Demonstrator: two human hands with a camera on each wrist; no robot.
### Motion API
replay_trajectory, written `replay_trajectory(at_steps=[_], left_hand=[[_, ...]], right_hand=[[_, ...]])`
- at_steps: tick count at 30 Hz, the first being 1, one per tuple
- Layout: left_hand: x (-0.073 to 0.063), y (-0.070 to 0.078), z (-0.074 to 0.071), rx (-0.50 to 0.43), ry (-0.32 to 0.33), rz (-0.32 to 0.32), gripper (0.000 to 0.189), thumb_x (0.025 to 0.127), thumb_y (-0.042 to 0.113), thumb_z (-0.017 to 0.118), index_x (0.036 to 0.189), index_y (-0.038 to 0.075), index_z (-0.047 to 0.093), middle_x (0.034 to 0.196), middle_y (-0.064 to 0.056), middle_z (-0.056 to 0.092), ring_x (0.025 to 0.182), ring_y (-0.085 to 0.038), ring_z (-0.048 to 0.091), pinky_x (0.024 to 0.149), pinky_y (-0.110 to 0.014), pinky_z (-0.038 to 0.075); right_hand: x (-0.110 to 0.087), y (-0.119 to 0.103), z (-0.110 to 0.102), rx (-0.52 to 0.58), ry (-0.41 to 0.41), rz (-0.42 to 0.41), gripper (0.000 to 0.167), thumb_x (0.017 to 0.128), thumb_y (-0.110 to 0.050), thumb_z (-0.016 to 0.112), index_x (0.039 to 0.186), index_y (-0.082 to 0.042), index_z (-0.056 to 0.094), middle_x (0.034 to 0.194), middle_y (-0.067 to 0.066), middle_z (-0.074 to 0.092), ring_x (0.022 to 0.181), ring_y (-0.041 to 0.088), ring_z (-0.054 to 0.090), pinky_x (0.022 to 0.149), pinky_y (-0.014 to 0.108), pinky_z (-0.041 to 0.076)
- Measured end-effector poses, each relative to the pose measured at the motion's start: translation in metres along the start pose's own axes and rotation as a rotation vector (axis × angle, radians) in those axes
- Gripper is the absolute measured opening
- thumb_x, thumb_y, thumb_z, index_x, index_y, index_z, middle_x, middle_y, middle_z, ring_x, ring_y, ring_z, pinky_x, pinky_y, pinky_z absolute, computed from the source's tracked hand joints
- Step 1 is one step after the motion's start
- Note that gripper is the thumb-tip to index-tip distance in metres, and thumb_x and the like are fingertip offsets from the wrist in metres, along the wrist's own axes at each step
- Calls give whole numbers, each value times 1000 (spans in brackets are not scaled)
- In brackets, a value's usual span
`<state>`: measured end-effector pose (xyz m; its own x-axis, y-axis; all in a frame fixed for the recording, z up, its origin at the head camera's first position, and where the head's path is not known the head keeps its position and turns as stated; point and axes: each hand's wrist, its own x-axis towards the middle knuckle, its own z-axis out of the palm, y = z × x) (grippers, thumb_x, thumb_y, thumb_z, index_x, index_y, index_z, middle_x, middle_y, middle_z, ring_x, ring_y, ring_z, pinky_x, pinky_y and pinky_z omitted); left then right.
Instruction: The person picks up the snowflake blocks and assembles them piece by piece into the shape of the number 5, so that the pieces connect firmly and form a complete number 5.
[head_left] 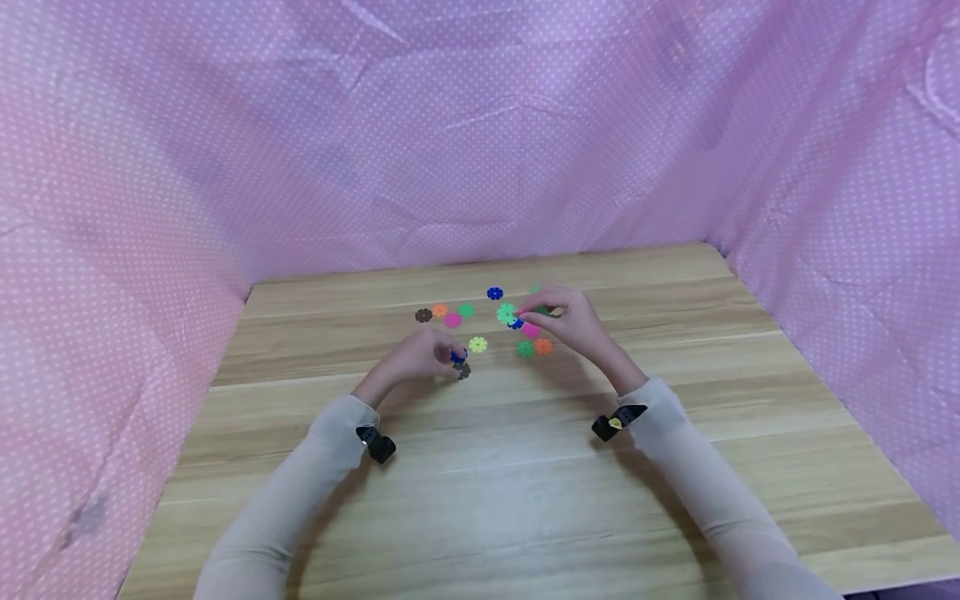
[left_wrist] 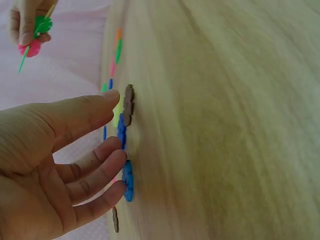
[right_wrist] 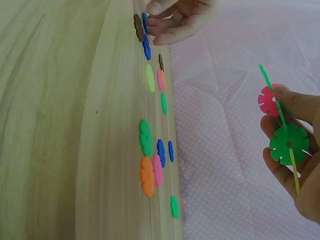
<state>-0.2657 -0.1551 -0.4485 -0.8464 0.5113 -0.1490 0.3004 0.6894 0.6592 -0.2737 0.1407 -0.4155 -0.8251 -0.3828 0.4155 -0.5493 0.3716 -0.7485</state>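
In the head view, the right hand (head_left: 567,321) is over the far part of the wooden table (head_left: 480,467) and pinches a chain (head_left: 542,309) of notched flower discs, with a light green disc (head_left: 506,313) at its left end; I judge the step in hand to be joining discs by their slots. The left hand (head_left: 423,357), near the loose discs (head_left: 477,344), hides some of them. The left wrist view shows more: this hand's thumb and fingers are apart, holding nothing visible, close to a dark blue disc (left_wrist: 121,131), a lighter blue disc (left_wrist: 128,181) and a brown disc (left_wrist: 128,107); whether it touches them, I cannot tell. The right wrist view alone shows clearly the chain's pink disc (right_wrist: 267,100), darker green disc (right_wrist: 280,142) and edge-on yellow disc (right_wrist: 295,175); the next move probably calls for pinching one loose disc and aligning its slot with the chain
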Motion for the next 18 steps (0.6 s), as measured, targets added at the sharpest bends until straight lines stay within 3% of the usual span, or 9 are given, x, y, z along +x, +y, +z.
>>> replay_trajectory(at_steps=[5,9,13,18], left_hand=[[1,3,3,53,-28,-29,30,80,12,85,110,13,78,90,-2,69,82,-16,60,72,-28,52],[2,6,6,57,-35,-48,23,79,9,84,100,15,78,92,-2,68,86,-17,60,77,-30,52],[3,8,8,58,-67,-60,21,78,8,85,95,14,75,95,-2,68,90,-18,59,82,-33,53],[5,11,11,93,-83,-49,22,76,11,87,92,13,72,96,-1,67,90,-17,59,85,-33,53]], right_hand=[[0,2,1,4,4,9,8,89,-10,79,96,-10,81,98,7,77,86,11,65,76,24,58],[-1,3,2,-2,10,8,9,88,-5,79,97,-6,80,98,12,77,86,15,65,77,31,58],[-2,2,1,-3,17,2,10,88,-2,78,97,-2,79,100,16,76,87,20,66,77,28,57],[-2,2,-1,0,21,1,10,87,-5,79,98,-4,80,100,13,76,87,15,66,77,30,58]])
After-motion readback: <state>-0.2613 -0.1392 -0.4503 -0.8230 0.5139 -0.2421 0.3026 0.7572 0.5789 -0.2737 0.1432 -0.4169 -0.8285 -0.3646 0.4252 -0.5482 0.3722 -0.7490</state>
